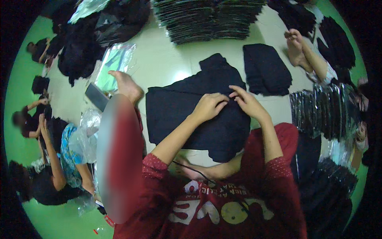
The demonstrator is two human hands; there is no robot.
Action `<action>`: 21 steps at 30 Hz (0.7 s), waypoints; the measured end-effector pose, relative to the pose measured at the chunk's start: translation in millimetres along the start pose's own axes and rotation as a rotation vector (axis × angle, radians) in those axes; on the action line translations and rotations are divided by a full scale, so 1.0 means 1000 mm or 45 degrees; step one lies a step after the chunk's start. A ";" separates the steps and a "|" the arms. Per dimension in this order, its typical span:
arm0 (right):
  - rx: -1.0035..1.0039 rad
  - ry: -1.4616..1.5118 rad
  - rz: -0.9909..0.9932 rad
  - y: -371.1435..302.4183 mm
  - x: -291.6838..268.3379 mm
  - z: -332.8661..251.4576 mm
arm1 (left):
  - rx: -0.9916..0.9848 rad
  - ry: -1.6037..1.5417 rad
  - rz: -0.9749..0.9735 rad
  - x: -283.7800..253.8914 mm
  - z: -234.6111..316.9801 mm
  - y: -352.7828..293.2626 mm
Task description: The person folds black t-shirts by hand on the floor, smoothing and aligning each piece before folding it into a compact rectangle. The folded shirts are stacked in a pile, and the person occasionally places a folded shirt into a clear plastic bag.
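Black garment (pixel 187 113) laid out on the pale floor (pixel 171 63), centre of frame. Lies flat, partly folded: wide panel at left, narrower piece poking out at top, another at bottom, creases across the middle.

Left hand (pixel 209 106) is over the centre of the cloth, palm down, fingers bent toward the right. Left grip: can't tell if the fingertips pinch fabric or just rest on it. Right hand (pixel 246 104) just beside it, over the garment's right part, fingers spread and apart from the thumb. Right grip: open, nothing held that I can see. Fingertips of both hands close together, pointing inward.

Around it: folded black garment (pixel 267 69) on the floor, upper right of centre, near the first one. Big stack of black garments (pixel 207 22) at top centre, layers glinting like plastic. Row of plastic-wrapped black packs (pixel 320 109) standing at right. Green item in clear plastic (pixel 116 65) and dark grey flat box (pixel 98 96) at upper left, near the wearer's bare foot (pixel 128 85). Black heap (pixel 79 49) beyond those.

Co-worker in blue patterned cloth (pixel 71 145) sits at left; another person's bare feet (pixel 296 51) at upper right.
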State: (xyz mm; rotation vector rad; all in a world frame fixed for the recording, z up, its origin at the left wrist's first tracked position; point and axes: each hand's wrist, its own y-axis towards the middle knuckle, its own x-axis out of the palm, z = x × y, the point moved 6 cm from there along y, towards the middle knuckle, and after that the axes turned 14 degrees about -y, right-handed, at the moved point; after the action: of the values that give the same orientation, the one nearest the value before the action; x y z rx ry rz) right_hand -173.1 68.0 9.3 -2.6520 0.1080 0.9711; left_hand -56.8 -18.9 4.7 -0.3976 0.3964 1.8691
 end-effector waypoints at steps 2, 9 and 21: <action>-0.175 -0.159 0.150 0.007 0.014 -0.017 | 0.028 -0.230 0.141 -0.012 -0.006 0.009; -0.141 -0.315 0.010 0.030 0.018 -0.013 | -0.095 0.208 -0.002 -0.092 -0.044 -0.019; -0.089 -0.195 0.181 -0.015 0.002 -0.008 | -0.223 0.797 0.088 -0.188 -0.071 -0.148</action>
State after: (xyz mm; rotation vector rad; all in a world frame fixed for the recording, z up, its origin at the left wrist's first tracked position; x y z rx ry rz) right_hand -163.5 79.6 17.9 -2.6503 0.2346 1.2413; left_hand 147.9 -161.0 16.1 -1.1086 0.6694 1.8221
